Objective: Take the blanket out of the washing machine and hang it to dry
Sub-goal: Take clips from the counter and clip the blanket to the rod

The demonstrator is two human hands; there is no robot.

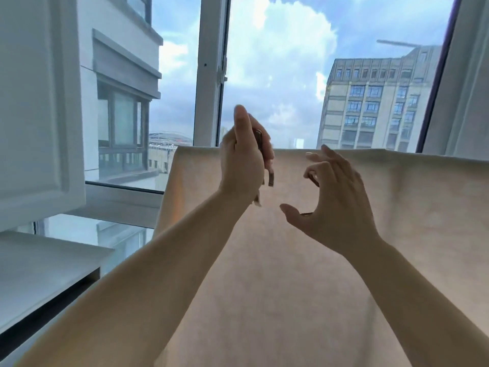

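Your pale beige fabric blanket [277,260] hangs draped in front of the white-framed window [209,75], its top edge level with the far buildings. Your left hand [243,160] grips small brown metal clips [260,152], fingers curled round them. Your right hand [333,197], fingers loosely spread, hovers before the blanket; whether it holds anything, you cannot tell.
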